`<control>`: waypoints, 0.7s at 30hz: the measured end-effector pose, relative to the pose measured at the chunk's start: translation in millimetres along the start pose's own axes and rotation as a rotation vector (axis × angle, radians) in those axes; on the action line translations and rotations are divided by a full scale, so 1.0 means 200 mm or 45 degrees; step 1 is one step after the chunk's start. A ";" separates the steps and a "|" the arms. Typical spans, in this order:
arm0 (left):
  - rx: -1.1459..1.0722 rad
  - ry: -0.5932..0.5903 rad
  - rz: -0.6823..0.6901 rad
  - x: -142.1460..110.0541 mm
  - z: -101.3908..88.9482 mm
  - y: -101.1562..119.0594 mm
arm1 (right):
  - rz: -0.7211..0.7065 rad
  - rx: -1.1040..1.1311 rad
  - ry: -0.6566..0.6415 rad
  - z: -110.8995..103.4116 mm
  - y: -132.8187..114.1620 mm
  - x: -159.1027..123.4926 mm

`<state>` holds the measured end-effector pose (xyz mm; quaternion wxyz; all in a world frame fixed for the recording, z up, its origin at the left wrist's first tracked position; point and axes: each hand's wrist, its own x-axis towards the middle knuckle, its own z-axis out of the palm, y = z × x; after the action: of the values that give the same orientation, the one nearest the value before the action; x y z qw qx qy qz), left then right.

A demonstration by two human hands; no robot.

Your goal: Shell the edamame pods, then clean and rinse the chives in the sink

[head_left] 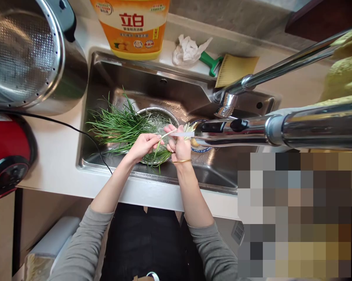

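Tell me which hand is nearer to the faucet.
Right. The right hand is just at the mouth of the faucet; the left hand is farther off, past the right one, beside the greens.

Grey wall [237, 23] behind pale countertop [61, 177]; beige panel [2, 238] lower left.

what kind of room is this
Most likely a home kitchen: there is a steel sink set in the counter, with leafy greens under a pull-out tap, and a big orange bottle, apparently dish soap, stands behind it.
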<state>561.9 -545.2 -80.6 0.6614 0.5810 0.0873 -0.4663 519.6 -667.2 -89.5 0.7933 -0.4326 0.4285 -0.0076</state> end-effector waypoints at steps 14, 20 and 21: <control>0.185 0.106 0.235 0.07 0.08 -0.04 | 0.013 -0.007 0.036 0.00 0.04 0.00; 0.306 0.171 0.374 0.08 0.10 -0.07 | -0.053 0.013 0.125 0.06 0.09 0.01; 0.357 0.182 0.393 0.09 0.10 -0.08 | -0.085 -0.018 0.078 0.06 0.09 0.01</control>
<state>551.8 -569.1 -96.6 0.6297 0.7054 -0.0219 -0.3247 522.9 -647.7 -100.7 0.7760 -0.4518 0.4380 -0.0442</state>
